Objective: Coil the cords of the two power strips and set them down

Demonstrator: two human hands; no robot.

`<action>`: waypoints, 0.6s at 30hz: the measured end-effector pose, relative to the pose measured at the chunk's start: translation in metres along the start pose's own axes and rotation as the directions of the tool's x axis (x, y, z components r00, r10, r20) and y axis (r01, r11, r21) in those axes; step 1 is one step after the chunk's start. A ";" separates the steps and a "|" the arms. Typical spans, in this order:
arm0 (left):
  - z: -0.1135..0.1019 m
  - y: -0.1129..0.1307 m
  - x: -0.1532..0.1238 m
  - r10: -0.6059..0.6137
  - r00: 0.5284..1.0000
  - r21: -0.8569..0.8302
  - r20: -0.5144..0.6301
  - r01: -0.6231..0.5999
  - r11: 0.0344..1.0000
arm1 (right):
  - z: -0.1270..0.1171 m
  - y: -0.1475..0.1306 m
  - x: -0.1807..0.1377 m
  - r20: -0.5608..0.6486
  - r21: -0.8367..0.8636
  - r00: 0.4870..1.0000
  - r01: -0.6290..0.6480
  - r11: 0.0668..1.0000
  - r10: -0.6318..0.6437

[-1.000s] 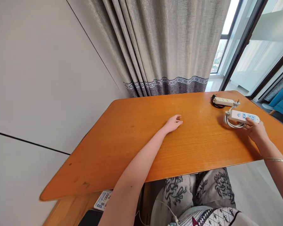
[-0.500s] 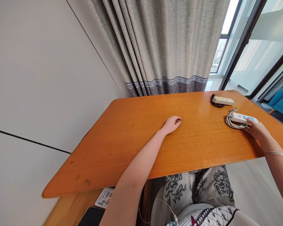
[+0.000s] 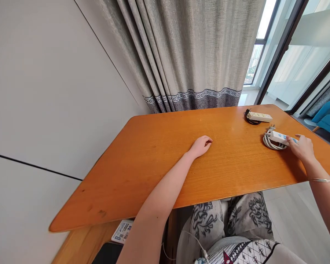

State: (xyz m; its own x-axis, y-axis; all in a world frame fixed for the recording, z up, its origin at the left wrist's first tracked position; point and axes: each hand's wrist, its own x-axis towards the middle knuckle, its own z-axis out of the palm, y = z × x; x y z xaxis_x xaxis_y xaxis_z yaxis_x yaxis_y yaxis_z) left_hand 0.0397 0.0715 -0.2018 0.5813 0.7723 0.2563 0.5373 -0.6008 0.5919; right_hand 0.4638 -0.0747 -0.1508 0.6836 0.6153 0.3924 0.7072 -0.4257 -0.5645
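Observation:
A white power strip (image 3: 278,137) with blue socket faces lies at the right of the wooden table, its pale cable (image 3: 273,146) coiled at its left end and plug prongs pointing up behind. My right hand (image 3: 301,147) is closed around the strip's right end, thumb on the near side and a finger across the far side; the palm hides that end. My left hand (image 3: 201,146) rests on the middle of the table, fingers loosely curled with nothing visible in them. Behind the white strip lies a cream power strip (image 3: 260,117) with a black cable (image 3: 251,119).
The orange-brown table (image 3: 154,154) has a rounded edge in front of my lap. A grey curtain (image 3: 203,55) hangs behind it, with a white panel wall (image 3: 44,91) at left. A printed card or box (image 3: 122,231) sits below the table's near left edge.
My right hand has shifted its hold from the near underside of the white power strip to around its right end. The left hand stays in place.

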 end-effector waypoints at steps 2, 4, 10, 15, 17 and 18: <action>0.000 0.000 0.000 0.013 1.000 0.019 0.001 -0.013 1.000 | 0.007 -0.003 0.005 0.035 -0.092 0.999 0.027 0.995 -0.024; 0.000 0.000 -0.001 0.026 1.000 0.040 0.002 -0.026 0.999 | 0.016 -0.015 0.005 0.041 -0.119 0.989 0.148 0.982 -0.144; 0.000 0.003 -0.003 0.082 0.997 0.114 0.013 -0.083 0.990 | 0.063 -0.102 -0.040 0.075 0.214 0.709 0.675 0.706 -0.701; -0.001 0.006 -0.006 0.105 0.994 0.163 0.017 -0.106 0.981 | 0.104 -0.183 -0.090 0.242 0.471 0.491 0.695 0.544 -0.837; -0.001 0.006 -0.006 0.094 0.996 0.183 0.008 -0.094 0.979 | 0.118 -0.199 -0.102 0.283 0.510 0.481 0.657 0.555 -0.830; -0.002 0.005 -0.006 0.087 0.996 0.193 0.001 -0.085 0.978 | 0.124 -0.203 -0.106 0.297 0.518 0.493 0.636 0.572 -0.818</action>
State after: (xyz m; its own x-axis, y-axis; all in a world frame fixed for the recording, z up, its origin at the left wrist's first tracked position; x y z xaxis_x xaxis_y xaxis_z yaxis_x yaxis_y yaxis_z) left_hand 0.0379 0.0637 -0.1989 0.6263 0.7172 0.3057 0.5935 -0.6928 0.4096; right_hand 0.2252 0.0286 -0.1683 -0.2949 0.8487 0.4390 0.7459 0.4916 -0.4494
